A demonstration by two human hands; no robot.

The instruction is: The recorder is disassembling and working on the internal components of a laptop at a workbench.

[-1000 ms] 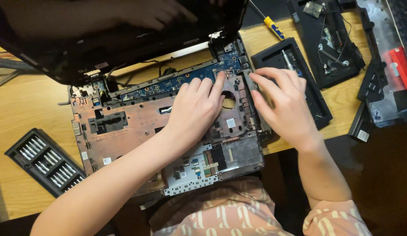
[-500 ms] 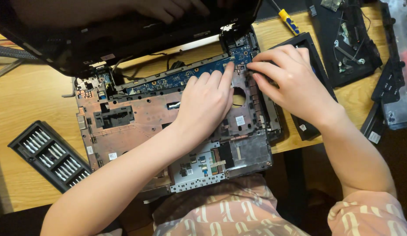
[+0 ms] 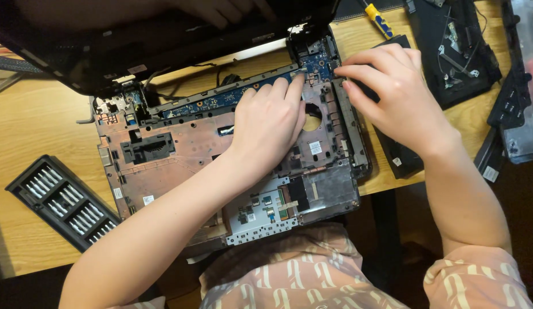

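- Left hand (image 3: 269, 123): flat, ungripping, fingertips on the opened laptop base (image 3: 163, 166) near its blue circuit strip (image 3: 220, 98).
- Right hand (image 3: 392, 94): fingers pinched at the base's far right corner; grasp unclear.
- Bit case (image 3: 60, 200): left, apart, near table edge.

Up top, black screen lid (image 3: 106, 51), tilted open over the laptop base (image 3: 180, 154), glass dark, nothing lit. On its lower edge, a small pale label (image 3: 136, 68), rectangular, too small to tell more. Down on the base, a square white label (image 3: 315, 147) with dark print, just below the round hole. Over at the base's left front corner, two little white labels: a narrow upright one (image 3: 117, 193) and a wider one (image 3: 147, 199) just beside it. Off the right edge of the base, a tiny white sticker (image 3: 397, 162) on a black slab. Far right, a white tag (image 3: 491, 173) at the end of a black strip.
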